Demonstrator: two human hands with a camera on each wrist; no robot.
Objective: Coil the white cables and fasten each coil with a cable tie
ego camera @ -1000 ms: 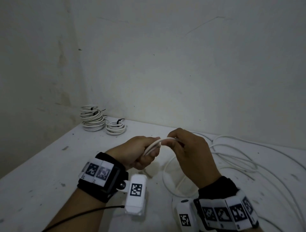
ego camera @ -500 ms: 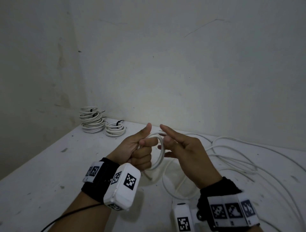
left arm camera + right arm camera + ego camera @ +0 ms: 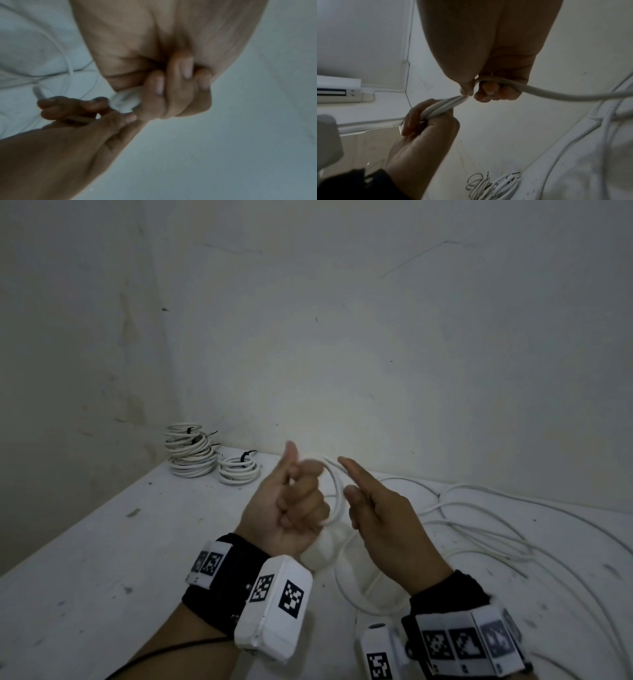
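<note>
A person's left hand clenches a small loop of white cable above a scuffed white table, the loop standing roughly upright just right of the fist. The right hand sits immediately beside it; in the right wrist view its fingers curl around the cable's free run, which trails away rightward to loose cable sprawled over the table's right side. The next turn will likely be fed leftward from that hand into the fist, the nearer holder of the coil. Two stacks of finished coils, bound with black ties, rest in the far left corner against bare, marked walls.
</note>
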